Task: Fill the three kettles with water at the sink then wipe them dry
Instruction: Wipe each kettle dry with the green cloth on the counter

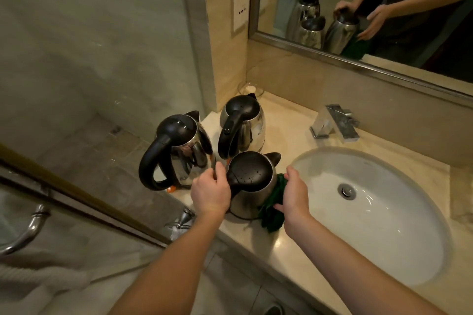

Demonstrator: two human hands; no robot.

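Observation:
Three steel kettles with black lids and handles stand on the cream counter left of the sink. The near kettle (249, 183) is between my hands. My left hand (210, 193) grips its black handle. My right hand (294, 193) presses a dark green cloth (272, 212) against the kettle's right side. Water drops lie on its lid. The left kettle (176, 151) and the far kettle (243, 125) stand untouched behind it, lids closed.
An oval white sink (384, 212) lies to the right, with a chrome tap (335, 121) behind it. A mirror (371, 7) hangs above the counter. A small glass dish (250, 89) sits in the corner. A glass shower screen and towel rail are to the left.

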